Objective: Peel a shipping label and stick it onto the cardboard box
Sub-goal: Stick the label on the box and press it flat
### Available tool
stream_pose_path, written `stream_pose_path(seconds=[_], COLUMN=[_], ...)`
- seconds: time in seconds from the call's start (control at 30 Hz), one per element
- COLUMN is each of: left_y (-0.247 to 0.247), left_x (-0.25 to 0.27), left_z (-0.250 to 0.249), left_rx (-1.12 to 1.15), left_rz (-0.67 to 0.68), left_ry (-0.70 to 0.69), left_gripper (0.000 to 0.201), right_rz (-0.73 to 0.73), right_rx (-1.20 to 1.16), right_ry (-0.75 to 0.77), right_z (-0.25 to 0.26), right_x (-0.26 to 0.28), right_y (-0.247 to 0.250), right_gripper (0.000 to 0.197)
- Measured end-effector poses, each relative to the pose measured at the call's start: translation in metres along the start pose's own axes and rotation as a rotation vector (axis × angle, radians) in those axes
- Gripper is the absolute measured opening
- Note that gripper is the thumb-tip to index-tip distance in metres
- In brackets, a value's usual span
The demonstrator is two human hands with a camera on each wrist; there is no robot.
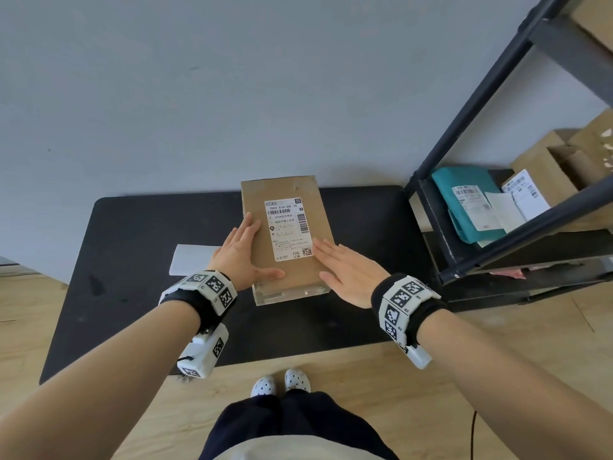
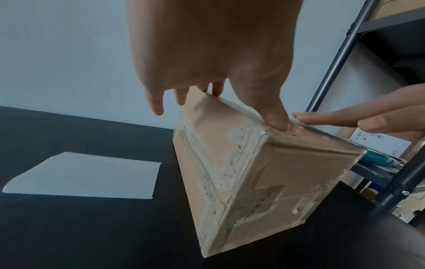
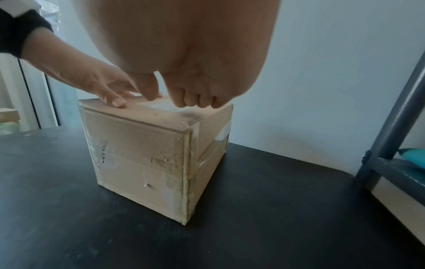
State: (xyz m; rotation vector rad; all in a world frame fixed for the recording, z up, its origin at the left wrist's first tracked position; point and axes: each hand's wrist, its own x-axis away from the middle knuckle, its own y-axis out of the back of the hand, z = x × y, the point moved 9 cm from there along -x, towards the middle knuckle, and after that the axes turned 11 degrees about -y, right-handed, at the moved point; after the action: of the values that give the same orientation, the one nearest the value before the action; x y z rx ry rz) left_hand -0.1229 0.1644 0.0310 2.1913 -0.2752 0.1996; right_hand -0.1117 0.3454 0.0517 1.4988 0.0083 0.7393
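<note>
Atop cardboard box (image 1: 288,237), flat hands (image 1: 243,250).

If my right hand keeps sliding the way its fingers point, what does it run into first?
Probably the shipping label: the right hand lies flat on the cardboard box, fingertips already at the label's near right corner. Beyond that, the left hand.

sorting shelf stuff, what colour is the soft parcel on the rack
Teal, with a white label stuck on it; the soft parcel on the rack shows best in the head view.
</note>
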Motion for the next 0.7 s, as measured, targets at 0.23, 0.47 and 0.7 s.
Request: stream_pose_path(seconds=[0.23, 0.47, 0.7], left_y=[-0.003, -0.004, 0.0], left_x=[-0.001, -0.003, -0.003], left_z=[-0.001, -0.002, 0.002], left_rx=[-0.005, -0.048, 0.027], left_rz=[0.03, 0.047, -0.019], left_ry=[-0.019, -0.029, -0.019], left_gripper=[0.11, 0.1, 0.124], right_rz=[0.021, 0.028, 0.058], right_rx=[0.02, -0.008, -0.033], right_ry=[0.029, 0.002, -0.018], right_z=[0.001, -0.008, -0.012], right_x=[-0.029, -0.076, -0.11], right_y=[0.005, 0.033, 0.051], right_gripper=[0.056, 0.056, 0.054])
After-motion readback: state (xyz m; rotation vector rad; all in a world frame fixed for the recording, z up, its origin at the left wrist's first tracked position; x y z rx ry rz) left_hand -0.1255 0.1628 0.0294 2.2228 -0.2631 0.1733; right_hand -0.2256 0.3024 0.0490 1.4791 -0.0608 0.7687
